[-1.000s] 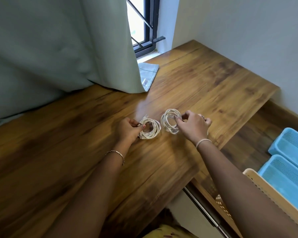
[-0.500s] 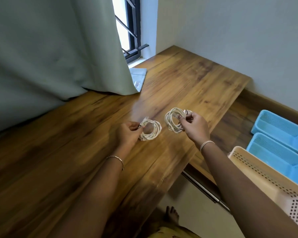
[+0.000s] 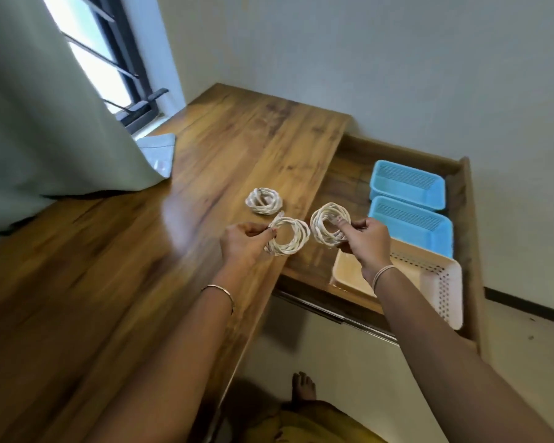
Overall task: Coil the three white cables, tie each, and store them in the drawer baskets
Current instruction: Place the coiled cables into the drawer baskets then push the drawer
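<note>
The left hand [image 3: 243,244] pinches one white coil [image 3: 289,237] over the worktop [image 3: 109,266] edge. The right hand [image 3: 363,241] grips a second coil [image 3: 329,228] above the open drawer [image 3: 467,219], near the beige basket [image 3: 442,282]. A third coil [image 3: 264,200] lies on the worktop. Two blue baskets sit behind, one near [image 3: 410,223], one far [image 3: 406,185].

Home room (curtained window [image 3: 109,62]), wooden desk [image 3: 141,251]

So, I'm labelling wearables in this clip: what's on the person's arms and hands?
No sleeves or gloves are in view. At the wrist of the left hand sits a thin gold-toned bangle; at the wrist of the right hand, a thin pale band.
</note>
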`<state>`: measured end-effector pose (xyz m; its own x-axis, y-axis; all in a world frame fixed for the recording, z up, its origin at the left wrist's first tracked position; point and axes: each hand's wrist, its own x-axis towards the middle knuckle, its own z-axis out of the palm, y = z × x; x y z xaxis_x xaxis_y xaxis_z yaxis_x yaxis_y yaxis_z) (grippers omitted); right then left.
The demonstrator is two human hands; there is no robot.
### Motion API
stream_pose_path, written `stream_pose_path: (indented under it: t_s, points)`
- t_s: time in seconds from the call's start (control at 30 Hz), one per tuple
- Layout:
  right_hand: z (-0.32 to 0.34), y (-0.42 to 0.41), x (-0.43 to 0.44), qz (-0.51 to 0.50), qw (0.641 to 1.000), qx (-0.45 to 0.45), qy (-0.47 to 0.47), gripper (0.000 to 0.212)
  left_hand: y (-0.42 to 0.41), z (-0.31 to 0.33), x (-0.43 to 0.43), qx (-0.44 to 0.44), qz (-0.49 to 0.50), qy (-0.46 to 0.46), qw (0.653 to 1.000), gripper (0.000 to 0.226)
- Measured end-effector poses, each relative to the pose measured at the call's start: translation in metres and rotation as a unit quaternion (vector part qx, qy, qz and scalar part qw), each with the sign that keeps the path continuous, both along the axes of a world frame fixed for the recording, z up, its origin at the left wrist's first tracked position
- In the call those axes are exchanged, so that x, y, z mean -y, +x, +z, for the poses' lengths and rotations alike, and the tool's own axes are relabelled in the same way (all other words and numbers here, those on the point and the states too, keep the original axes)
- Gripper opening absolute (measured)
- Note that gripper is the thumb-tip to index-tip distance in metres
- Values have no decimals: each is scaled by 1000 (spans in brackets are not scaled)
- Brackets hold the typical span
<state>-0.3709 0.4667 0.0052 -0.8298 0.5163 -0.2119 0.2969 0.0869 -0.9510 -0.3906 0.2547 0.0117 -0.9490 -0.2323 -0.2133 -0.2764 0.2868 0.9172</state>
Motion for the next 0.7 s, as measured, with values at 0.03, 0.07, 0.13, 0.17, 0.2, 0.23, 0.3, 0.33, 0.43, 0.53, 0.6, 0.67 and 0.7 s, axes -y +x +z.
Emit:
stream_pose_path:
  t_s: [0.03, 0.07, 0.13, 0.17, 0.2, 0.23, 0.3, 0.33, 0.43, 0.53, 0.6, 0.67, 0.7]
  points:
    - [-1, 5, -15, -21, 1000, -1, -8, 34, -1, 0, -16, 0, -18, -5, 1000, 18]
    - [-2, 10, -28, -43, 999, -5, -17, 32, -2, -2, -29, 3, -33, -6, 999, 19]
    - [-6, 17, -54, -85, 996, -5, -34, 28, -6, -6, -56, 13, -67, -3, 998, 22]
    - [-8, 19, -68, -102, 994, -4, -39, 27, -8, -8, -70, 18, -84, -6, 996, 22]
    - [-12, 20, -80, -116, 992, -2, -45, 26, -9, -10, -81, 20, -100, -11, 995, 22]
    - [-15, 21, -94, -131, 990, 1, -54, 26, -11, -12, -94, 20, -120, -21, 992, 21]
    - [-23, 20, -120, -158, 985, 7, -72, 26, -15, -18, -118, 15, -158, -41, 986, 21]
    - [-28, 18, -133, -168, 983, 10, -74, 27, -17, -22, -129, 13, -176, -50, 983, 21]
    - [-42, 11, -167, -202, 977, 22, -70, 27, -23, -37, -160, 17, -225, -76, 971, 20]
    - [-54, 5, -195, -225, 972, 40, -62, 31, -31, -55, -187, 20, -276, -97, 956, 19]
    - [-63, -2, -211, -232, 970, 55, -40, 29, -36, -68, -204, 30, -302, -104, 947, 20]
    - [-71, -9, -221, -233, 970, 71, -12, 25, -37, -80, -218, 41, -322, -99, 941, 19]
    - [-75, -13, -224, -232, 970, 77, 3, 25, -36, -85, -223, 41, -336, -99, 936, 19]
